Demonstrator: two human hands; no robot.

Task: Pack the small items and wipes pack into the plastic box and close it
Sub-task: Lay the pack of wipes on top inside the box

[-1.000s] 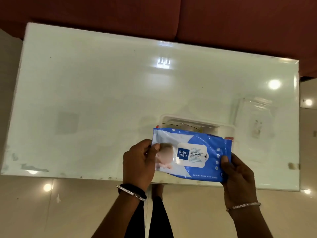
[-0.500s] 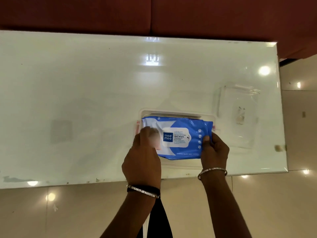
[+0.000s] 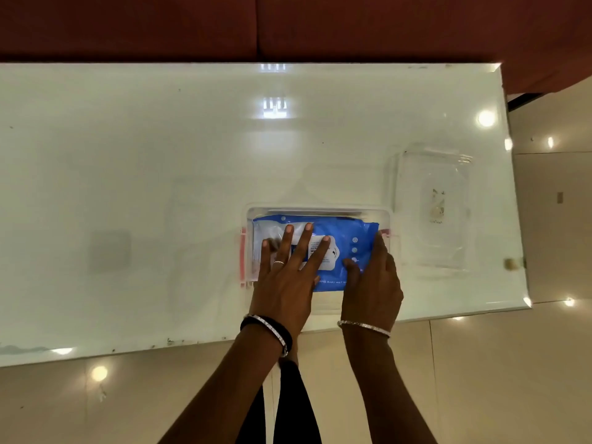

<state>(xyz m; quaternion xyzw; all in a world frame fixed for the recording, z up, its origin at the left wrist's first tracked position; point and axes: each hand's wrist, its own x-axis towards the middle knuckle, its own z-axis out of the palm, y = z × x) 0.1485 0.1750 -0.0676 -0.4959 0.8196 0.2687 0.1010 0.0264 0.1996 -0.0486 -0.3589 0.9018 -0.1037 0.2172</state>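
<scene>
Glossy white glass table (image 3: 160, 187), standing on beige floor tiles (image 3: 480, 379), carries near its front edge the plastic box (image 3: 320, 210) holding the blue wipes pack (image 3: 355, 229), pressed flat, presumably to seat it, by the spread left hand (image 3: 282, 283) and the curled right hand (image 3: 373, 283), while the clear lid (image 3: 432, 174) waits toward the right edge.

The worktop (image 3: 128, 174) is bare to the left of the plastic box (image 3: 320, 210) and behind it. To the right, the clear lid (image 3: 432, 245) lies just beside the box. Both hands and the wipes pack (image 3: 358, 232) cover the box opening.
</scene>
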